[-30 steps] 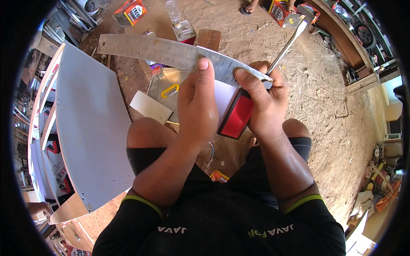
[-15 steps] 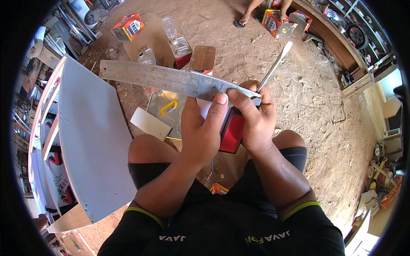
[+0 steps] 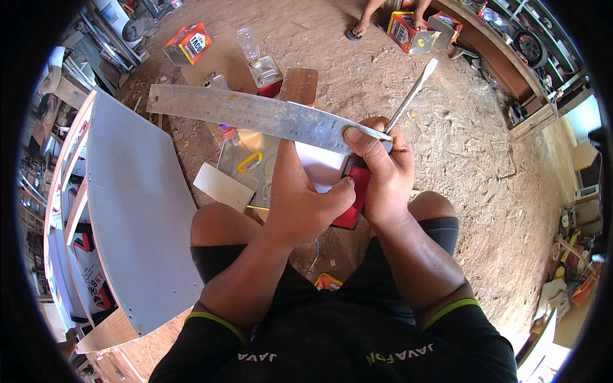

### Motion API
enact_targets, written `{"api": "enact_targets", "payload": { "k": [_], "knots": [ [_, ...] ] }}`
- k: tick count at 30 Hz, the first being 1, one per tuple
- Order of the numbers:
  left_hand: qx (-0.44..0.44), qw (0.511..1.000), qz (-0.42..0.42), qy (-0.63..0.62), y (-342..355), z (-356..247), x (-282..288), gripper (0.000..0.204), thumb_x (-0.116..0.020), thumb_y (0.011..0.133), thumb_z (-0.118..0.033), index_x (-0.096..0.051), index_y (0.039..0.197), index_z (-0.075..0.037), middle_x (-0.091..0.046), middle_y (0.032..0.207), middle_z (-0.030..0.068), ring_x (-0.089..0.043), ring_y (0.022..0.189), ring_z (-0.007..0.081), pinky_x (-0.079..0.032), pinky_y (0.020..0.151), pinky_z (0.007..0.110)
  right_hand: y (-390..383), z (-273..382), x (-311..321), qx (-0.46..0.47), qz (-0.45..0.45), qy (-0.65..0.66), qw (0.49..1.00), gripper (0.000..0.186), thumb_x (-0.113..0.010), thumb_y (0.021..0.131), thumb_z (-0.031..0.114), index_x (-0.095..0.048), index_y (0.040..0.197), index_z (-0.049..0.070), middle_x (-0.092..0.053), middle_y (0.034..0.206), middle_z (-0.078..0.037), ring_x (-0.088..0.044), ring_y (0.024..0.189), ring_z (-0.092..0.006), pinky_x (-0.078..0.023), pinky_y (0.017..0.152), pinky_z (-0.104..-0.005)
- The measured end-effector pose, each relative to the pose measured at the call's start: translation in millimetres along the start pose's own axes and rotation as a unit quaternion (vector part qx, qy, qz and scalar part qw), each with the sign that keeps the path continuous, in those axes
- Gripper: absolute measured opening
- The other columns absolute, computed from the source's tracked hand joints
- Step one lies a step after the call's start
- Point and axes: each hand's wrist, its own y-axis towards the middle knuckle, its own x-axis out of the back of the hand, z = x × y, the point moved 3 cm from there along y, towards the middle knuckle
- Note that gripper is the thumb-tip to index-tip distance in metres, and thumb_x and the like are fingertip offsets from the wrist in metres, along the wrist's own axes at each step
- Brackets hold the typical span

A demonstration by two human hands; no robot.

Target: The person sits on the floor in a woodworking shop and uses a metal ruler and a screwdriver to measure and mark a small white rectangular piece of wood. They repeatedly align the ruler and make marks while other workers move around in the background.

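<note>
Head view:
Right hand point(image 3: 383, 182): closed around a screwdriver point(image 3: 412, 96) whose shaft pointed to 1 o'clock; thumb pressed on the ruler's near end.
Left hand point(image 3: 305, 198): curled, thumb touching a red block point(image 3: 355, 201) beside the right hand.
Ruler point(image 3: 255, 115): steel, stretched toward 10 o'clock over a white sheet point(image 3: 319, 169).
Grey board point(image 3: 137, 210): at 9 o'clock.

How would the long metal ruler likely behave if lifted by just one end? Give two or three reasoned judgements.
The metal ruler looks thin and long, so it would probably flex and sag a little at its free end. Its smooth steel face may be slippery; the right hand pins one end with the thumb. Being flat, it is unlikely to roll.
</note>
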Motion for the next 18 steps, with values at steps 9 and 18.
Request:
{"api": "enact_targets", "payload": {
  "k": [9,18],
  "knots": [
    [-0.002,0.999,0.018,-0.033,1.8,3.4,-1.3,0.086,-0.067,0.076,0.003,-0.021,0.149,0.002,-0.05,0.128,0.0141,-0.054,0.121,0.021,-0.045,0.103,0.037,-1.3,5.9,-0.6,0.002,0.009,-0.004,1.0,0.016,-0.074,0.089,0.01,-0.06,0.081,0.007,-0.059,0.074,0.002,-0.05,0.07,-0.0056,-0.041,0.064,-0.0236],
    [-0.027,0.995,-0.013,-0.096,0.6,-1.2,-5.4,0.074,-0.065,0.089,0.0,-0.023,0.15,0.003,-0.052,0.129,0.0124,-0.055,0.119,0.0183,-0.045,0.103,0.035,-4.6,8.7,-1.5,-0.01,0.027,-0.02,0.999,0.008,-0.067,0.088,0.008,-0.06,0.085,0.007,-0.058,0.082,0.001,-0.049,0.078,-0.0083,-0.039,0.074,-0.0245]
  ]
}}
